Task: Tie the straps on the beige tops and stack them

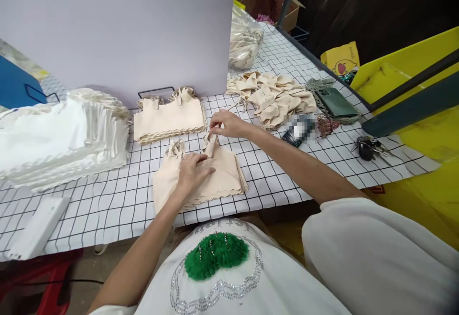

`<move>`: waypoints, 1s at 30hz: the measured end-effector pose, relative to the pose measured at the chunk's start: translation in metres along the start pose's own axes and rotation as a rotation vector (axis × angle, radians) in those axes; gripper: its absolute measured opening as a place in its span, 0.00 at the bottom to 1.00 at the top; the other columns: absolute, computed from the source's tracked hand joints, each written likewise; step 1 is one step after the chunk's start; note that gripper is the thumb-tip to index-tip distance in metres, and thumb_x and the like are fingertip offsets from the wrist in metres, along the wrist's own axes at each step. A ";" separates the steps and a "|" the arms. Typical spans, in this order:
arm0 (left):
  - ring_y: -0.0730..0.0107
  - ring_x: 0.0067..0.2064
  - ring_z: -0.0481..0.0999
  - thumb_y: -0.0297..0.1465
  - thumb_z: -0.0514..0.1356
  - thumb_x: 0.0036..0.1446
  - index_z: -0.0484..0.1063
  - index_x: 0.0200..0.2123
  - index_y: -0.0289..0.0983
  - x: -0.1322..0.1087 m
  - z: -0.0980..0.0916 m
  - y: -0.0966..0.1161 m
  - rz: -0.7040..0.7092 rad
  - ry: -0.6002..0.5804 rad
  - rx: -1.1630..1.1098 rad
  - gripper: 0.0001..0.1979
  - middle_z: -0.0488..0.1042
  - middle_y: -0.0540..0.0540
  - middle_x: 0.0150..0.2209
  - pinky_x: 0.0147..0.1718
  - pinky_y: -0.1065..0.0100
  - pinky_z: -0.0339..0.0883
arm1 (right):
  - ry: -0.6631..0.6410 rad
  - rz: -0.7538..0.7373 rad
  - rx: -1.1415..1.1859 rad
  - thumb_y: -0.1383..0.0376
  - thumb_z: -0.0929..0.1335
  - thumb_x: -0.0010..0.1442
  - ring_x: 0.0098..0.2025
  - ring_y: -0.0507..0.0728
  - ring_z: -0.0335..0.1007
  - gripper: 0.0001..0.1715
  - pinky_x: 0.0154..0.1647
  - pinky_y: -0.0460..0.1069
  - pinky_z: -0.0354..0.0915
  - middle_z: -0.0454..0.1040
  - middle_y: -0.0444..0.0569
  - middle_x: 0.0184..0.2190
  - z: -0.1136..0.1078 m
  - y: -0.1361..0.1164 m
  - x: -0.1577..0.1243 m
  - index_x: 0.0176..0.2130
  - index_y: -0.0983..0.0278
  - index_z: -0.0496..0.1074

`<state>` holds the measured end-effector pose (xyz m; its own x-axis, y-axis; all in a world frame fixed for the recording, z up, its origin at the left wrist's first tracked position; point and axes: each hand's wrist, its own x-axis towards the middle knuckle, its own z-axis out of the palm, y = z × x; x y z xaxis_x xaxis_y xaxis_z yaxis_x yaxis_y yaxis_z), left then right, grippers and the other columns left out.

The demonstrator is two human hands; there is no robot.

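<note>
A small stack of beige strappy tops (224,174) with wavy hems lies at the table's front edge. My left hand (193,171) rests on the stack with its fingers stretched out over the cloth. Just beyond it, my right hand (228,124) pinches the shoulder strap (211,142) on the right side of the stack. The left strap (175,147) stands in a loop beside my left hand. Behind lies a second stack of beige tops (168,119), its straps gathered at the top.
White garments (64,133) form a tall pile at left, near a white box-shaped object (39,226). Loose beige pieces (279,97) heap at back right. A green phone (337,102) and keys (369,148) lie at right. A pale panel (118,28) rises behind.
</note>
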<state>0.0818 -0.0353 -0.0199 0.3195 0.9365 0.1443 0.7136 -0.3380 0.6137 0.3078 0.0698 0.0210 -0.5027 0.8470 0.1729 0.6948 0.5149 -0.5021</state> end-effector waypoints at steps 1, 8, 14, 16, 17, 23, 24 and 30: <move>0.51 0.54 0.76 0.35 0.69 0.55 0.76 0.50 0.39 -0.007 -0.002 -0.001 0.073 0.062 0.047 0.19 0.78 0.39 0.51 0.54 0.51 0.69 | 0.030 0.005 -0.050 0.65 0.69 0.63 0.49 0.62 0.68 0.10 0.53 0.59 0.62 0.76 0.55 0.43 0.005 -0.006 -0.009 0.43 0.67 0.78; 0.49 0.74 0.48 0.41 0.53 0.70 0.47 0.73 0.39 -0.068 -0.008 -0.014 0.457 -0.103 0.364 0.34 0.54 0.35 0.72 0.70 0.44 0.46 | -0.068 -0.115 -0.289 0.50 0.61 0.70 0.75 0.70 0.43 0.38 0.69 0.74 0.47 0.51 0.60 0.73 0.076 -0.074 -0.129 0.71 0.62 0.53; 0.48 0.61 0.71 0.43 0.51 0.69 0.67 0.58 0.38 -0.101 -0.057 -0.054 -0.038 0.206 0.324 0.22 0.71 0.34 0.58 0.56 0.48 0.68 | 0.062 0.440 -0.134 0.49 0.60 0.70 0.53 0.68 0.75 0.29 0.50 0.64 0.72 0.75 0.65 0.55 0.044 -0.054 -0.169 0.56 0.67 0.70; 0.47 0.48 0.76 0.48 0.53 0.66 0.71 0.49 0.36 -0.107 -0.070 -0.065 -0.264 0.197 0.364 0.23 0.76 0.36 0.44 0.48 0.50 0.71 | -0.007 0.670 0.010 0.46 0.64 0.67 0.36 0.62 0.79 0.27 0.36 0.57 0.75 0.81 0.59 0.38 0.026 -0.046 -0.157 0.45 0.67 0.73; 0.47 0.45 0.77 0.51 0.53 0.64 0.72 0.46 0.36 -0.108 -0.073 -0.067 -0.344 0.173 0.384 0.24 0.76 0.37 0.39 0.45 0.51 0.71 | -0.069 0.757 0.101 0.46 0.67 0.65 0.30 0.60 0.78 0.26 0.29 0.54 0.74 0.80 0.56 0.32 0.019 -0.044 -0.149 0.42 0.66 0.72; 0.47 0.44 0.78 0.53 0.58 0.58 0.70 0.35 0.39 -0.086 -0.056 -0.048 -0.494 0.111 0.397 0.22 0.77 0.38 0.38 0.42 0.56 0.68 | -0.187 0.926 0.472 0.53 0.78 0.53 0.15 0.50 0.65 0.24 0.11 0.45 0.63 0.72 0.42 0.18 0.024 -0.057 -0.107 0.35 0.64 0.67; 0.47 0.44 0.78 0.51 0.59 0.58 0.69 0.35 0.39 -0.082 -0.054 -0.045 -0.490 0.106 0.385 0.20 0.78 0.38 0.38 0.41 0.57 0.68 | -0.203 0.919 0.468 0.54 0.79 0.51 0.14 0.50 0.64 0.24 0.11 0.46 0.63 0.71 0.42 0.18 0.027 -0.061 -0.104 0.34 0.65 0.67; 0.52 0.40 0.80 0.44 0.67 0.51 0.70 0.40 0.40 -0.072 -0.064 -0.048 -0.536 0.095 0.190 0.18 0.81 0.42 0.38 0.35 0.61 0.67 | -0.247 0.855 0.197 0.58 0.79 0.48 0.25 0.55 0.75 0.25 0.15 0.46 0.67 0.78 0.53 0.37 0.029 -0.085 -0.105 0.42 0.66 0.72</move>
<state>-0.0152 -0.0802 -0.0095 -0.1687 0.9829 -0.0743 0.8626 0.1837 0.4713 0.2863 -0.0666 0.0208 0.0322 0.8655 -0.5000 0.7924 -0.3269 -0.5149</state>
